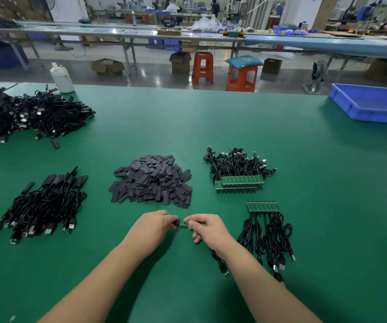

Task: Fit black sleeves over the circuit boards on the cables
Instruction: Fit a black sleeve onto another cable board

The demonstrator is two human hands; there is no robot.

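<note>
My left hand point(155, 223) pinches a black sleeve point(177, 222) at its right fingertips. My right hand point(207, 227) pinches a small green circuit board point(184, 223) whose left end meets the sleeve. The board's black cable point(219, 262) trails from under my right palm toward the near edge. A heap of loose black sleeves point(151, 181) lies just beyond my hands. A row of bare boards on cables point(263, 226) lies to the right, and another bundle with green boards point(238, 173) sits farther back right.
A pile of sleeved cables point(45, 206) lies at the left and a bigger tangle of cables point(24, 114) at the far left. A white bottle point(62, 78) stands at the table's far edge. A blue tray point(372, 103) sits at the far right of the green table point(211, 127).
</note>
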